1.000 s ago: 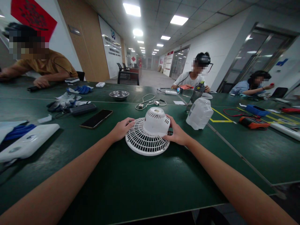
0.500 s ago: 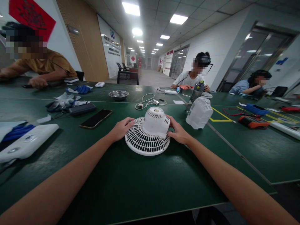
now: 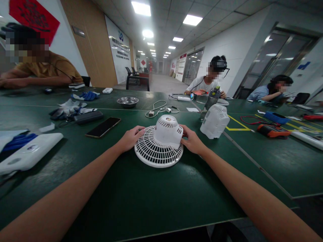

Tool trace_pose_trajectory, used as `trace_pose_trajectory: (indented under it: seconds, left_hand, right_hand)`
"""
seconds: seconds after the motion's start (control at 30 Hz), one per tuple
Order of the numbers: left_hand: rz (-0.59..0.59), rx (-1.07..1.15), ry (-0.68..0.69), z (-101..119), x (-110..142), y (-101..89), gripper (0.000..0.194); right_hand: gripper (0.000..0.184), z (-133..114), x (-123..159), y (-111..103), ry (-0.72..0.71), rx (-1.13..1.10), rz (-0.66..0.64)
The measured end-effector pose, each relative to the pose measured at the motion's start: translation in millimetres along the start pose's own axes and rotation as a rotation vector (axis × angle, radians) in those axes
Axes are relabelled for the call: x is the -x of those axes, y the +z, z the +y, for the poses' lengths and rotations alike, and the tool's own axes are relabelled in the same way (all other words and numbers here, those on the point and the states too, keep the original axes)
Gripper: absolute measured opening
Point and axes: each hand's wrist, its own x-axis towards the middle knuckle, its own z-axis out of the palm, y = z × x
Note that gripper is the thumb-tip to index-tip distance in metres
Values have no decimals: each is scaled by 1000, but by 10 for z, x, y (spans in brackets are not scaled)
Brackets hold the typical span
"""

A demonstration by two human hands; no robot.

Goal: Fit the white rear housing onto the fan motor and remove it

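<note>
A white fan head (image 3: 168,134) lies grille-down on the green table in front of me, its round slotted grille (image 3: 157,158) against the tabletop and its motor housing on top. My left hand (image 3: 131,137) grips the grille's left rim, thumb over the edge. On the other side, my right hand (image 3: 192,139) holds the fan head near the housing and right rim; some of its fingertips are hidden behind the housing. To the right stands a separate white plastic housing (image 3: 215,121), touched by neither hand.
Left of my arm lie a black phone (image 3: 103,127), a dark case (image 3: 88,117), gloves (image 3: 88,95) and a white device (image 3: 31,152). Behind the fan are a coiled cable (image 3: 161,109) and a metal bowl (image 3: 128,102). An orange multimeter (image 3: 273,131) lies right. Several people sit around the table.
My hands and the fan head stay nearly still; my right fingers shift slightly. At the far left, a person's hands move left, away from a dark object.
</note>
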Motion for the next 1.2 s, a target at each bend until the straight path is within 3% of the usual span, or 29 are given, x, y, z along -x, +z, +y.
trace_pose_trajectory:
  seconds: [0.5, 0.73, 0.9, 1.07, 1.2]
  left_hand:
    - [-14, 23, 1, 16, 7, -7, 59]
    - [11, 8, 18, -85, -44, 15, 60]
    - [14, -6, 27, -172, -118, 30, 61]
    - [7, 11, 26, -155, -94, 27, 61]
    - [34, 141, 30, -161, -61, 25, 62]
  right_hand:
    - [63, -46, 1, 17, 31, -1, 24]
    - [63, -80, -10, -82, 68, -92, -60]
    - [81, -125, 39, -124, 57, -146, -128]
    - [108, -257, 67, -29, 24, 12, -73]
    - [107, -327, 47, 39, 41, 14, 1]
